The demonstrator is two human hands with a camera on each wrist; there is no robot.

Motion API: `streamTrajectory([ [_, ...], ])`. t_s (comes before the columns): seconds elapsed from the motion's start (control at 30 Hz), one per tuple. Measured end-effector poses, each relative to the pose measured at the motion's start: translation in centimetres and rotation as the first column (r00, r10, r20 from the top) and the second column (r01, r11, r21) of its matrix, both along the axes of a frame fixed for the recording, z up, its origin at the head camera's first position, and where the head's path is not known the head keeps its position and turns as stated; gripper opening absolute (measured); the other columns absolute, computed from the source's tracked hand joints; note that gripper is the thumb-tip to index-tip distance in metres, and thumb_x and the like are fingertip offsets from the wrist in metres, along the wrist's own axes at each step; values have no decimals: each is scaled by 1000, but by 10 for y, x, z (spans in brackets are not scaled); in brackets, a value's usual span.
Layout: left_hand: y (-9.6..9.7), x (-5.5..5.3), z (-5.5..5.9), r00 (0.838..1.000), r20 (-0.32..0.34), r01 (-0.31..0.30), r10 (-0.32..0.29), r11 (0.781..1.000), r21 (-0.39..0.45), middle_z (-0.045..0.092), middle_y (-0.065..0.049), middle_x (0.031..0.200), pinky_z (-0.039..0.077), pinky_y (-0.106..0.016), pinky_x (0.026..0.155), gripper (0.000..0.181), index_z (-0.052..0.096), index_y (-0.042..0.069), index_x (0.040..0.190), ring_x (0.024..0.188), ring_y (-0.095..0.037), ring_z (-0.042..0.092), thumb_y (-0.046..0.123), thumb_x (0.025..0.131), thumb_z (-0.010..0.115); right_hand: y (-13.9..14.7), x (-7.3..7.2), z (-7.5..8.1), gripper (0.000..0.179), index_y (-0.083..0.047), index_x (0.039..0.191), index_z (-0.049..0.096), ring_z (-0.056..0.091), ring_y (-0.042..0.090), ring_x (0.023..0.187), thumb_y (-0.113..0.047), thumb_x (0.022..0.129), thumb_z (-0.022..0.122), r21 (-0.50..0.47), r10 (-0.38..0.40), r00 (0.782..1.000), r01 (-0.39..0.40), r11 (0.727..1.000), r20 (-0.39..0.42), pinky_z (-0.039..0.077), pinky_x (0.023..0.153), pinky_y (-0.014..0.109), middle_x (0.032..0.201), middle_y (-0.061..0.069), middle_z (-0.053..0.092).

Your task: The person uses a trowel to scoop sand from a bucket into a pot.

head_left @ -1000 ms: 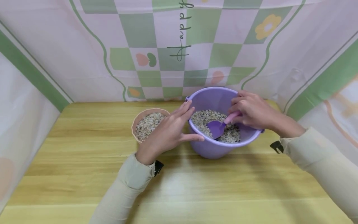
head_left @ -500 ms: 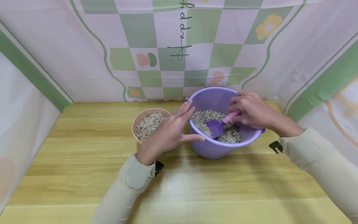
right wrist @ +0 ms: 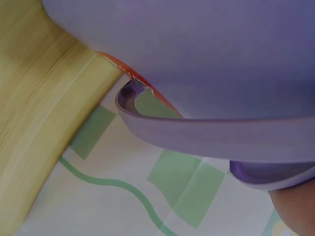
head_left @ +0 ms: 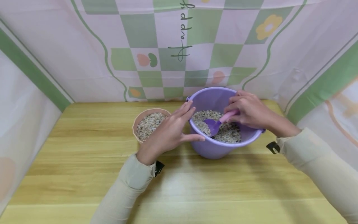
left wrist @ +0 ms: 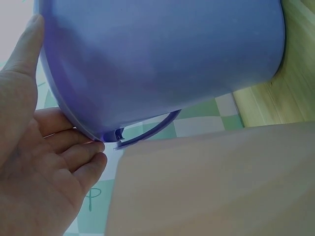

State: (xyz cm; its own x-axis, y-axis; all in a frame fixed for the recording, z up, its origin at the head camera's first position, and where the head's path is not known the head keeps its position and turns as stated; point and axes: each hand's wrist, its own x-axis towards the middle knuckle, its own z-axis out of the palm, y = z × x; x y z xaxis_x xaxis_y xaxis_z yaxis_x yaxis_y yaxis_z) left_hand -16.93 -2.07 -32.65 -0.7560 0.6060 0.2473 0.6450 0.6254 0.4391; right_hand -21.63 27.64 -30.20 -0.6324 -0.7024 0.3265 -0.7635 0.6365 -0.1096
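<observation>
My right hand [head_left: 246, 110] grips the pink handle of a small purple shovel [head_left: 213, 126] inside the purple bucket [head_left: 215, 151]. The shovel's blade is partly sunk in the gravel [head_left: 227, 133], with some stones lying on it. My left hand [head_left: 170, 129] rests on the bucket's left rim, its fingers extended and thumb spread along the near side. In the left wrist view, the fingers [left wrist: 81, 167] touch the rim beside the handle mount. The right wrist view shows mostly the bucket's outer wall [right wrist: 206, 59]; the shovel is hidden there.
A peach pot [head_left: 135, 126] filled with gravel stands left of the bucket, partly behind my left hand. Both stand on a wooden table [head_left: 84, 168]. A checkered cloth [head_left: 170, 56] hangs at the table's back edge.
The right hand has moved slightly left, pushing the shovel into the gravel toward the bucket's left side. Stones now cover part of the blade. The left hand has stayed on the rim.
</observation>
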Motion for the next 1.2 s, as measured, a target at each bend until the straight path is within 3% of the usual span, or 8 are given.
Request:
streamTrajectory([
  [0.4, -2, -1, -2, 1000, 8, -7, 7, 1000, 20, 11, -9, 165, 23, -45, 118, 101, 33, 4, 154, 150, -25, 17, 67, 82, 66, 1, -3, 0, 29, -14, 89, 80, 46, 15, 75, -15, 63, 93, -18, -27, 1000, 27, 999, -1, 39, 66, 34, 85, -2, 69],
  [1.2, -1, -3, -5, 1000, 30, 4, -6, 999, 45, 9, -6, 166, 24, -46, 117, 101, 32, 5, 155, 150, -25, 17, 66, 82, 66, 6, -1, -1, 31, -10, 91, 80, 45, 14, 77, -13, 63, 93, -79, -49, 999, 47, 996, -15, 39, 66, 35, 85, -1, 68],
])
